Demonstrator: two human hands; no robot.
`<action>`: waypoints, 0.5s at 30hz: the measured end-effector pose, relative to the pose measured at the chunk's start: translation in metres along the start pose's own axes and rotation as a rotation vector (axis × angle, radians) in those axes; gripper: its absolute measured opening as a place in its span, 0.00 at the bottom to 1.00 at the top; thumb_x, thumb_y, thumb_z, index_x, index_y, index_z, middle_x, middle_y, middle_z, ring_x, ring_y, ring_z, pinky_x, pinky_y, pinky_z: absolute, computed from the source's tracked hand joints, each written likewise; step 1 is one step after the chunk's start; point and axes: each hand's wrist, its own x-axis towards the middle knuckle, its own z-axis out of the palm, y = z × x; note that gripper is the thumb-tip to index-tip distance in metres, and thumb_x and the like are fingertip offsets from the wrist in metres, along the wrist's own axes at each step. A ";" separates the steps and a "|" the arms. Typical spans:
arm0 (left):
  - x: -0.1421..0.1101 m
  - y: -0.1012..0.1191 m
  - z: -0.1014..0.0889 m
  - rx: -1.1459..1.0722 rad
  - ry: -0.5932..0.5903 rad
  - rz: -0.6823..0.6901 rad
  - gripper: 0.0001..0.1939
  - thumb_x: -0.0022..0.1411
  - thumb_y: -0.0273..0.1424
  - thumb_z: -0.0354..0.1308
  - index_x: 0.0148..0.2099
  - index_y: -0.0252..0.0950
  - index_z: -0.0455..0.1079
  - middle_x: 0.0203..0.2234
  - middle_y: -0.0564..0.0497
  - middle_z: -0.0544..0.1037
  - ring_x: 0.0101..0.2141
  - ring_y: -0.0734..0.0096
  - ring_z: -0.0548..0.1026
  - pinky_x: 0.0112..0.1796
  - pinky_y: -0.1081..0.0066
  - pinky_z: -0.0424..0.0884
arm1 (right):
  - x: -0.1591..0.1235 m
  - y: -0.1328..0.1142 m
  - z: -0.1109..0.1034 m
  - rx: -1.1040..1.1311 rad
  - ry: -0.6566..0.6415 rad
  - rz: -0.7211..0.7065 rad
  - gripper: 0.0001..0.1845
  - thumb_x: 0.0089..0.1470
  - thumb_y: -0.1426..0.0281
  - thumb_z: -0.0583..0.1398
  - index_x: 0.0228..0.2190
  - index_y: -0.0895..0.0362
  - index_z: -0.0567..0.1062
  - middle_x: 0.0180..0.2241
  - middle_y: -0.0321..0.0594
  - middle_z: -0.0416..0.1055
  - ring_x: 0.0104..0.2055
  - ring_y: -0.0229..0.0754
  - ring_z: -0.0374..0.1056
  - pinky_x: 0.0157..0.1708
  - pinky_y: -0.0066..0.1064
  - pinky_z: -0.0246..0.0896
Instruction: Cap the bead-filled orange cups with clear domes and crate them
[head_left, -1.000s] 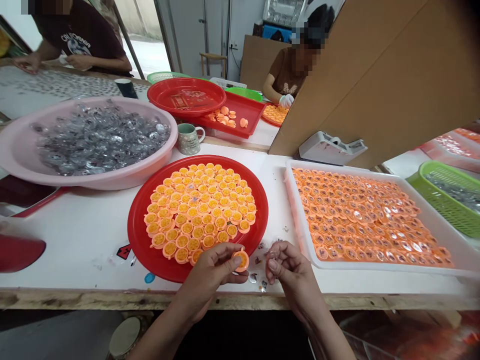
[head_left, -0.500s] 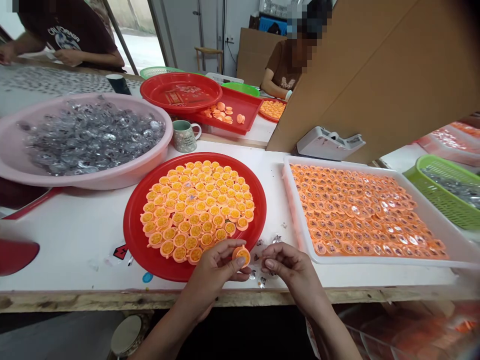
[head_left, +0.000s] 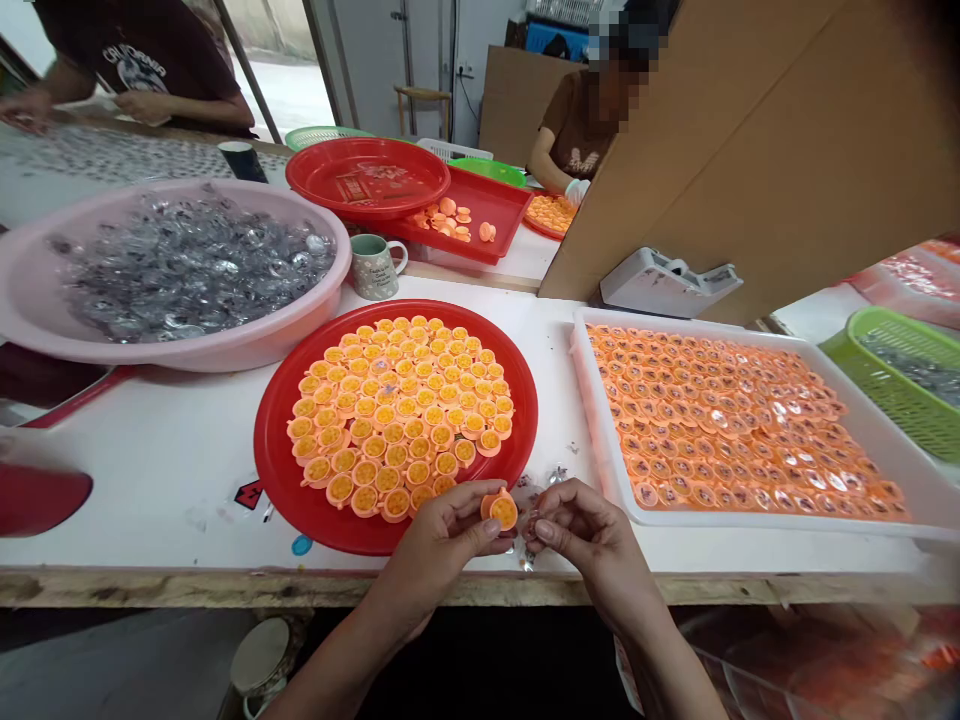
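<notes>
Between the thumb and fingers of my left hand (head_left: 442, 545) is a small orange toy teacup (head_left: 503, 511) with a yellow inside, tilted toward me. My right hand (head_left: 600, 535) is closed in a pinch just right of the teacup, its fingertips apart from it. A tiny dark, see-through bit may be at those fingertips, too small to name. Behind my left hand, a round red tray (head_left: 281, 480) holds many similar teacups in a tight cluster. Small clear scraps with dark marks (head_left: 556, 475) lie on the table around my right fingertips.
A white tray (head_left: 592, 455) of orange pieces in clear wrap stands right. Left is a pink basin (head_left: 300, 325) of silvery packets. A mug (head_left: 375, 270), red trays (head_left: 367, 180), a tape dispenser (head_left: 667, 285) and a cardboard panel (head_left: 750, 150) stand behind. Two people sit across.
My left hand has brought the teacup slightly right, closer to my right fingertips. The whole view has shifted a little. Across the table, a co-worker's gloved hand shows more.
</notes>
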 end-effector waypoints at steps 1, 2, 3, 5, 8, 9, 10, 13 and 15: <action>0.000 0.000 0.000 0.008 -0.008 0.001 0.21 0.58 0.33 0.64 0.53 0.34 0.72 0.48 0.43 0.77 0.49 0.55 0.75 0.49 0.59 0.74 | 0.000 0.000 0.001 0.005 -0.006 0.004 0.10 0.50 0.67 0.68 0.30 0.56 0.73 0.28 0.36 0.76 0.28 0.37 0.71 0.32 0.29 0.67; 0.001 -0.001 0.001 0.016 -0.016 0.004 0.20 0.58 0.33 0.63 0.53 0.34 0.72 0.49 0.43 0.77 0.49 0.55 0.74 0.49 0.59 0.73 | 0.001 0.000 0.002 0.010 -0.007 0.008 0.10 0.49 0.67 0.68 0.29 0.56 0.73 0.27 0.36 0.75 0.27 0.37 0.71 0.30 0.29 0.68; 0.001 -0.001 0.001 0.025 -0.028 0.009 0.20 0.59 0.33 0.62 0.54 0.34 0.71 0.50 0.43 0.76 0.50 0.55 0.74 0.49 0.59 0.73 | 0.002 0.001 0.003 0.011 -0.008 0.014 0.11 0.48 0.66 0.69 0.29 0.57 0.72 0.27 0.36 0.75 0.26 0.37 0.71 0.29 0.29 0.68; 0.002 -0.003 0.002 0.057 -0.056 0.030 0.19 0.61 0.33 0.60 0.54 0.35 0.71 0.52 0.44 0.75 0.51 0.56 0.74 0.50 0.59 0.73 | 0.005 0.003 0.006 -0.002 0.000 0.030 0.12 0.46 0.65 0.70 0.28 0.57 0.73 0.26 0.36 0.75 0.24 0.36 0.70 0.26 0.28 0.68; 0.002 -0.006 0.004 0.178 -0.075 0.106 0.20 0.62 0.30 0.58 0.57 0.36 0.70 0.50 0.45 0.76 0.50 0.58 0.74 0.52 0.60 0.71 | 0.008 0.005 0.010 -0.082 0.068 0.028 0.14 0.44 0.64 0.70 0.27 0.57 0.73 0.23 0.35 0.73 0.23 0.36 0.68 0.24 0.27 0.66; 0.002 -0.007 0.005 0.241 -0.064 0.140 0.20 0.62 0.30 0.58 0.57 0.37 0.70 0.49 0.46 0.77 0.49 0.59 0.74 0.52 0.61 0.70 | 0.008 0.006 0.011 -0.120 0.095 0.016 0.14 0.44 0.64 0.70 0.27 0.57 0.73 0.22 0.34 0.72 0.23 0.36 0.67 0.24 0.27 0.65; 0.002 -0.009 0.005 0.308 -0.046 0.175 0.20 0.61 0.29 0.58 0.57 0.37 0.70 0.48 0.46 0.78 0.48 0.60 0.75 0.51 0.61 0.70 | 0.008 0.006 0.012 -0.162 0.118 -0.004 0.13 0.45 0.64 0.70 0.27 0.57 0.73 0.22 0.33 0.72 0.23 0.36 0.67 0.25 0.27 0.65; 0.002 -0.012 0.005 0.464 0.018 0.261 0.19 0.60 0.27 0.58 0.54 0.38 0.73 0.45 0.47 0.80 0.44 0.61 0.77 0.47 0.63 0.73 | 0.003 0.008 0.014 -0.333 0.160 -0.081 0.08 0.49 0.67 0.67 0.27 0.56 0.73 0.24 0.34 0.72 0.26 0.37 0.68 0.27 0.27 0.64; 0.002 -0.013 0.004 0.501 0.037 0.293 0.17 0.59 0.26 0.59 0.52 0.38 0.74 0.43 0.48 0.81 0.41 0.63 0.78 0.43 0.67 0.74 | -0.001 0.008 0.015 -0.452 0.187 -0.159 0.05 0.51 0.69 0.65 0.27 0.56 0.73 0.24 0.34 0.73 0.26 0.37 0.69 0.27 0.27 0.64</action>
